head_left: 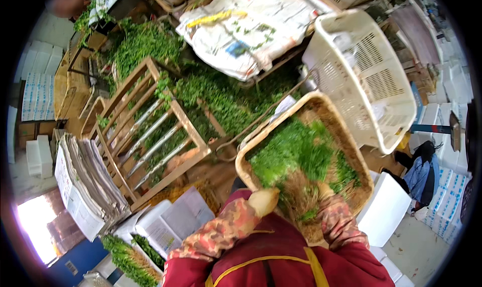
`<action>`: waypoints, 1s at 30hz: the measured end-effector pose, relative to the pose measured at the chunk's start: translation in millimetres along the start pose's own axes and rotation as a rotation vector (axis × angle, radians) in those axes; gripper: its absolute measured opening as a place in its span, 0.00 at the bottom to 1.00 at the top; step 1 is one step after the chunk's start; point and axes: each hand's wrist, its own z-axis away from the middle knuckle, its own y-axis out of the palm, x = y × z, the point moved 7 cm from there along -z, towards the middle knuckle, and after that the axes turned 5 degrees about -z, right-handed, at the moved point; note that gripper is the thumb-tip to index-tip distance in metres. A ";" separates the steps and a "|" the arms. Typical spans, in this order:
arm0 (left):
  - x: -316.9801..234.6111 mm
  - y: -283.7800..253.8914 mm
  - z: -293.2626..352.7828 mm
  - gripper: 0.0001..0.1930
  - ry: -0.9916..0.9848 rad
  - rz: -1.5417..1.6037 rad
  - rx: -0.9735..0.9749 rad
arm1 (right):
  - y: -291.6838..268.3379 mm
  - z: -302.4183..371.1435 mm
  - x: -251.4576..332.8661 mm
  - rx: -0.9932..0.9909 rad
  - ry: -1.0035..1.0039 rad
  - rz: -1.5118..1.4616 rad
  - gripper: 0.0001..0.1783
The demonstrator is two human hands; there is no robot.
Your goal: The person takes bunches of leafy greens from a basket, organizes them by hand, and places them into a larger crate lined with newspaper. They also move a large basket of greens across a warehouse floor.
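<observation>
Directly in front of me is a deep tan plastic crate (pixel 365 192) with leafy green vegetables (pixel 281 154) in it. Their feathery tops point away from me, and their brown, stringy roots (pixel 296 194) lie towards me. My left hand (pixel 263 202), pale and below a camouflage sleeve, is at the crate's near left rim beside the roots; its fingers are too blurred to read. Inside the crate, on the right, my right hand (pixel 325 190) is closed around the root ends of some greens, its fingertips partly hidden among them.
A tall white slotted basket (pixel 371 76) stands beyond the crate on the right. Loose greens (pixel 216 98) cover the ground behind a wooden slatted frame (pixel 145 131). Stacked papers (pixel 85 181) and white foam boxes (pixel 384 209) flank me. A white sack (pixel 251 31) lies across the back.
</observation>
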 end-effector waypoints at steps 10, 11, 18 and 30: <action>-57.1 -42.0 5.6 0.15 0.118 0.014 0.060 | -37.2 4.7 65.8 0.083 -0.285 -0.425 0.17; -62.3 -56.0 11.5 0.15 0.134 0.025 -0.015 | 5.3 50.3 91.2 0.094 -0.339 -0.412 0.18; -178.0 -166.3 51.4 0.41 0.728 -0.794 -0.236 | 231.2 171.8 112.0 0.339 -1.263 1.130 0.13; 20.4 -301.4 93.4 0.41 0.010 0.533 -0.200 | 498.8 245.4 116.4 0.434 -1.012 1.813 0.18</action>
